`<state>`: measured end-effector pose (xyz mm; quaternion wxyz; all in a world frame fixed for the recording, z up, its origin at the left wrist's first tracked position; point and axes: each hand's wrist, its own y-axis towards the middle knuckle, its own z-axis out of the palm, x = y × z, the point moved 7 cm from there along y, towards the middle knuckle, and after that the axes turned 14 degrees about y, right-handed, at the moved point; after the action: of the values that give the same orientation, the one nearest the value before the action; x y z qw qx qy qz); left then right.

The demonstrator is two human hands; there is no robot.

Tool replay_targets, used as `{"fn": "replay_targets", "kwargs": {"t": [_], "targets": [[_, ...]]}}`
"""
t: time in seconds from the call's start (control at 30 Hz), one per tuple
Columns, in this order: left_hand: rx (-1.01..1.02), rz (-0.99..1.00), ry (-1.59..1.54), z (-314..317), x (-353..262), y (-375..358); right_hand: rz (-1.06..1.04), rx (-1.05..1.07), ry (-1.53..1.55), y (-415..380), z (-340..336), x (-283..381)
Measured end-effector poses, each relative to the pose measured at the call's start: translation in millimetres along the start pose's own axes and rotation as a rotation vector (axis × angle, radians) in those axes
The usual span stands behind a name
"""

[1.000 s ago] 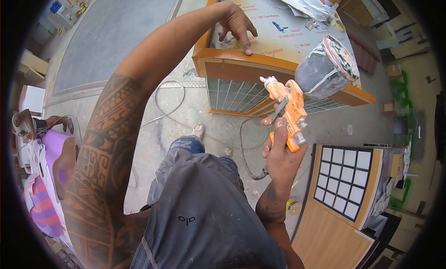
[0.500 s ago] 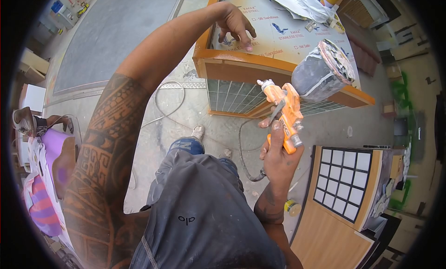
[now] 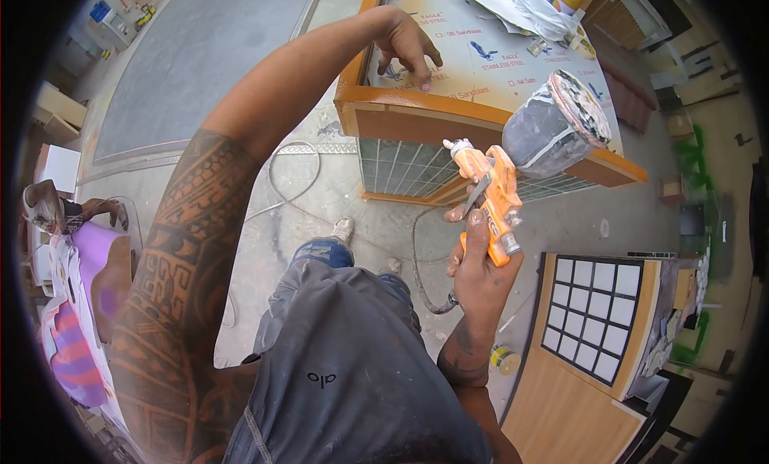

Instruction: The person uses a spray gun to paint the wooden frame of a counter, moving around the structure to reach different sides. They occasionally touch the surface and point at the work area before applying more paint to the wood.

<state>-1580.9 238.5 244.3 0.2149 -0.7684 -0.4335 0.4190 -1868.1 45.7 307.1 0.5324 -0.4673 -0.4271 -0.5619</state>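
An orange spray gun (image 3: 490,183) is gripped in my right hand (image 3: 485,276), its nozzle end pointing up and to the left. On top of it sits a dark, paint-smeared cup (image 3: 541,131), tilted to the right. A hose (image 3: 428,296) runs from below that hand. My left hand (image 3: 407,49) reaches over the cabinet, fingers loosely apart and pointing down, holding nothing. Its fingertips are at the printed protective sheet (image 3: 481,71) on the top, close to the orange-brown edge (image 3: 432,103); whether they touch cannot be made out.
Crumpled white plastic (image 3: 525,11) lies on the cabinet's far end. A wooden unit with a white grid panel (image 3: 593,312) stands to the right, beside a yellow tape roll (image 3: 505,358). The hose loops (image 3: 292,171) across the floor. Another person (image 3: 52,207) is at the left.
Almost nothing differs. Both hands keep their places, and the spray gun stays in my right hand at the same tilt.
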Motion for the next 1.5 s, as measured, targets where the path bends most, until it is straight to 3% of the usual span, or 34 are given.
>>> {"fn": "replay_targets", "kwargs": {"t": [0.2,0.6,0.7,0.9,1.5], "targets": [[-0.023,-0.023,-0.087,-1,4,-2,0.015,-0.009,0.004,0,-2,-4],[-0.032,-0.064,0.028,0,1,3,0.023,-0.005,0.001,1,-1,-6],[0.006,0.022,-0.013,-1,4,0,0.015,-0.005,0.013,0,0,-3],[-0.033,-0.045,-0.055,0,7,-1,-0.001,-0.007,0.011,1,-3,-1],[0.001,-0.007,-0.035,-1,5,-4,0.001,0.008,-0.003,3,-7,-2]]}}
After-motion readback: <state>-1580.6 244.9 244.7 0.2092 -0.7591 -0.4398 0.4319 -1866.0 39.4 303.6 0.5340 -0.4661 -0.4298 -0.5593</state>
